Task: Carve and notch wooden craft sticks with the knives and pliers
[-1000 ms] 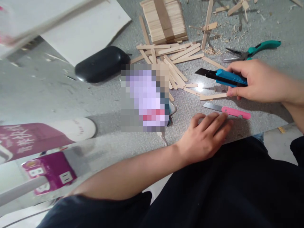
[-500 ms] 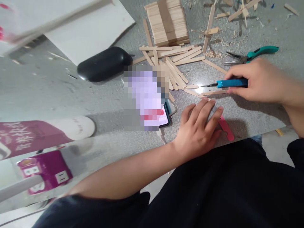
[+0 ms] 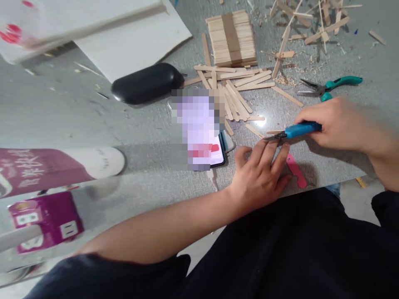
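My right hand [image 3: 336, 124] is closed around a blue utility knife [image 3: 302, 129]. Its dark, thin front end points left and reaches the fingertips of my left hand [image 3: 260, 170]. That hand lies palm down on the table, fingers stretched and a little apart. Close by its fingertips is a wooden craft stick [image 3: 274, 132], partly covered by the knife. A short piece of stick [image 3: 254, 131] lies just to the left. Beside my left hand's fingers rests a flat pink piece [image 3: 296, 170] with a notch and a small hole. Whatever is under the palm is hidden.
Loose craft sticks [image 3: 238, 99] lie beyond my hands, with a banded stack [image 3: 215, 41] behind. Green-handled pliers [image 3: 343, 82] sit past my right hand. Left are a phone [image 3: 220, 155], a black case [image 3: 146, 83] and a purple power adapter [image 3: 62, 211]. Joined sticks [image 3: 324, 31] lie far right.
My right hand has brought the utility knife down and toward my body, so its tip now meets my left fingertips. My left hand stays nearly in place. The camera view has shifted slightly.
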{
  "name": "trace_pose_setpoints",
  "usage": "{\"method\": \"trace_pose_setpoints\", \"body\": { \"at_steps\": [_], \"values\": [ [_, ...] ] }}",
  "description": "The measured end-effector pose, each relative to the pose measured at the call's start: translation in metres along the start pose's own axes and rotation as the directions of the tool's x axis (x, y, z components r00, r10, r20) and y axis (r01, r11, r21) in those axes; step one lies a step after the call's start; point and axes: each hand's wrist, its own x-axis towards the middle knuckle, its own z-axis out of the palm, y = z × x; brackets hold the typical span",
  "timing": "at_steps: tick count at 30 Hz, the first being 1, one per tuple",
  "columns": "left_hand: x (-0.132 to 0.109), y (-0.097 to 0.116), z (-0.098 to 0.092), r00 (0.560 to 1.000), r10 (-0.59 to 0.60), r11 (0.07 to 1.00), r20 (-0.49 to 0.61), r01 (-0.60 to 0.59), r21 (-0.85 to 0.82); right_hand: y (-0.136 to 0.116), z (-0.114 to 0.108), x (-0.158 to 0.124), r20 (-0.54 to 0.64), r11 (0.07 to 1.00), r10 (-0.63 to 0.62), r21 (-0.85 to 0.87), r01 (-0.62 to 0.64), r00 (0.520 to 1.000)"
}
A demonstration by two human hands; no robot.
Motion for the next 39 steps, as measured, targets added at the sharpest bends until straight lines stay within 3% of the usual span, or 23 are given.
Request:
{"method": "trace_pose_setpoints", "body": {
  "at_steps": [3, 7, 13, 20, 24, 28, 31, 33, 36, 39],
  "values": [
    [0.0, 0.001, 0.0, 0.999, 0.024, 0.999, -0.046, -0.022, 0.036, -0.001, 0.007, 0.0, -0.01, 0.998, -0.065, -0.013, 0.065, 0.998],
    [0.001, 0.001, -0.001, 0.998, 0.033, 0.999, -0.044, -0.031, 0.036, 0.002, 0.012, 0.005, -0.029, 0.984, -0.12, 0.13, 0.123, 0.992],
    [0.002, 0.001, 0.001, 0.996, 0.062, 0.997, -0.068, -0.065, -0.052, 0.001, 0.013, 0.011, -0.132, 0.98, 0.014, 0.197, 0.012, 0.991],
    [-0.002, -0.002, 0.007, 0.942, 0.329, 0.929, -0.067, -0.336, -0.158, 0.008, 0.017, 0.021, -0.321, 0.966, 0.259, 0.097, -0.241, 0.911],
    [-0.003, -0.003, 0.005, 0.947, 0.321, 0.935, -0.003, -0.317, -0.156, 0.011, 0.021, 0.023, -0.389, 0.956, 0.293, 0.11, -0.272, 0.873],
    [-0.002, -0.003, 0.004, 0.959, 0.273, 0.951, 0.08, -0.256, -0.173, 0.005, 0.017, 0.019, -0.446, 0.963, 0.267, 0.161, -0.217, 0.855],
    [0.0, -0.004, 0.003, 0.95, 0.299, 0.938, 0.086, -0.276, -0.21, -0.005, 0.009, 0.013, -0.402, 0.948, 0.302, 0.225, -0.226, 0.864],
    [0.001, -0.006, 0.002, 0.941, 0.337, 0.922, -0.035, -0.337, -0.192, -0.014, 0.004, 0.008, -0.319, 0.909, 0.344, 0.348, -0.229, 0.883],
    [0.003, -0.008, 0.0, 0.871, 0.411, 0.871, -0.27, -0.463, -0.165, -0.033, 0.004, -0.002, -0.076, 0.774, 0.333, 0.592, -0.226, 0.94],
    [0.003, -0.009, -0.003, 0.799, 0.488, 0.798, -0.352, -0.571, -0.189, -0.052, 0.011, -0.012, 0.143, 0.732, 0.231, 0.627, -0.268, 0.963]
  ]
}}
